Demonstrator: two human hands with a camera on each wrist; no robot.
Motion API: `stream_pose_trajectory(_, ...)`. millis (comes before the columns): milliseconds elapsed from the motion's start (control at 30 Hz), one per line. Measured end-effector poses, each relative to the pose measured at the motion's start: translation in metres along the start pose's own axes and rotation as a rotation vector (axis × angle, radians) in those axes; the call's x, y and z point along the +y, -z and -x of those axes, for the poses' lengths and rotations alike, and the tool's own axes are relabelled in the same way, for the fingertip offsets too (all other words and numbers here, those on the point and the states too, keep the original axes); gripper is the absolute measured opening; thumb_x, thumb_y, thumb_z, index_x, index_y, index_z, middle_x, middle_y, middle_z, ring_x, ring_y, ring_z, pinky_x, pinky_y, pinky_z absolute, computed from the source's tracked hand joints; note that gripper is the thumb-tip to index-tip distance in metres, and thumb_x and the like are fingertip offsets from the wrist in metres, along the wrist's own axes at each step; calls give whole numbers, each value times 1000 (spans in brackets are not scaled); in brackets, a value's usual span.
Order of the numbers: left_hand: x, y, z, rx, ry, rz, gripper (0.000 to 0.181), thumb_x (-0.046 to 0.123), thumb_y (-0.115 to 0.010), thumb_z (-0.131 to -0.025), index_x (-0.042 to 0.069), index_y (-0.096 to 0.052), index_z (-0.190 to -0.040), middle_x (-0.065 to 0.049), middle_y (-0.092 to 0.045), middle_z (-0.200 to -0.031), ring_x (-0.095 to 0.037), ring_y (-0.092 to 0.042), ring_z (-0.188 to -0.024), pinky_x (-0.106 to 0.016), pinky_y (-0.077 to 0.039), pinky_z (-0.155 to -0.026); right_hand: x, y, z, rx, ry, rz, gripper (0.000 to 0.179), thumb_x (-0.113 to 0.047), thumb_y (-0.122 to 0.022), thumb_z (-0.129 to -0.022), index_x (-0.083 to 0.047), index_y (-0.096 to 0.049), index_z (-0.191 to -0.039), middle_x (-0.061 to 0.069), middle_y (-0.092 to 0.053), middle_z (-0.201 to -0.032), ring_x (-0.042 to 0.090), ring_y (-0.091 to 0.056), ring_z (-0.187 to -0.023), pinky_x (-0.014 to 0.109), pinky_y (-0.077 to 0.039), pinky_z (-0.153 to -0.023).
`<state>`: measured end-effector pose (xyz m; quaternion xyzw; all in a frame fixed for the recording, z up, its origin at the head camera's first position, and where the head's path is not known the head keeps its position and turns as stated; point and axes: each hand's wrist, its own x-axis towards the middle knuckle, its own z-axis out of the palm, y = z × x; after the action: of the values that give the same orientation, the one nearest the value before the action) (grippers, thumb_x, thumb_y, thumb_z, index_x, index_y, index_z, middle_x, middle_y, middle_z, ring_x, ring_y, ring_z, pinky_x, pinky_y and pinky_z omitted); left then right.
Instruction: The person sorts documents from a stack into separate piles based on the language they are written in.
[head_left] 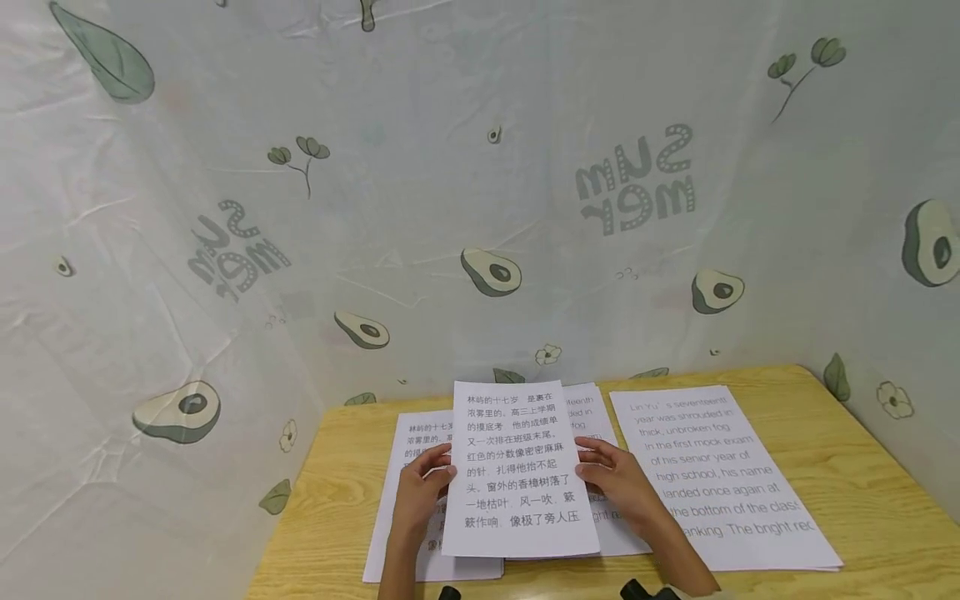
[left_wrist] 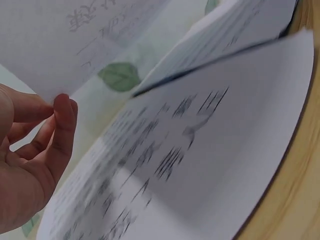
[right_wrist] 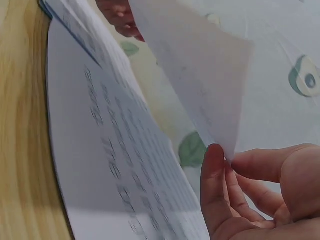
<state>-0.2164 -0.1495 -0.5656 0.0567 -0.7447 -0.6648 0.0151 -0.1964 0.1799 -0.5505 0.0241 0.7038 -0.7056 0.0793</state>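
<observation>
Centrally, one sheet of printed Chinese text point(head_left: 521, 467) is held up above the wood-grain counter point(head_left: 840, 450), side edges pinched by left hand point(head_left: 420, 492) and right hand point(head_left: 618, 485). Below: Chinese-text pages point(head_left: 420, 425) at left, English-text pages point(head_left: 618, 537) beside them. Farther right, another English page point(head_left: 720, 467). Avocado-print backdrop point(head_left: 420, 208) behind.
</observation>
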Motion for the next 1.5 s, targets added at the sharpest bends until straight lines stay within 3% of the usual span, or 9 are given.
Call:
stream_pose_trajectory(367,-18,47,-5,41,-26,-92,42,1,-68,-97,2,-69,-140,-19,-69,-122,-19,-66,-97,-21,-57,-76,15,-50,-8,-7,18,-32,55,0,-69,-97,5,-55,-150,24,-67,-131,23,-72,-101,28,-61,-80)
stream_pose_trajectory(767,-22,83,-6,104,23,-171,42,-2,-68,-96,1,-70,-138,-19,-70,-123,-21,-65,-102,-19,-54,-79,23,-87,-13,-30,64,54,55,-1,-74,-94,6,-58,-146,20,-69,-123,20,-73,-101,26,-61,-80)
stream_pose_trajectory(1267,-20,105,-4,129,49,-185,41,-2,-65,-99,0,-67,-140,-21,-68,-127,-20,-67,-100,-21,-57,-78,21,-111,-14,-55,91,65,55,1,-73,-92,9,-58,-145,22,-67,-119,19,-72,-95,35,-66,-79)
stream_pose_trajectory(1500,-21,108,-6,135,8,-224,37,-2,-65,-101,-2,-68,-138,-24,-69,-125,-22,-67,-100,-19,-55,-78,22,-118,-19,-14,165,169,50,4,-75,-88,8,-65,-137,18,-72,-108,17,-73,-86,28,-63,-69)
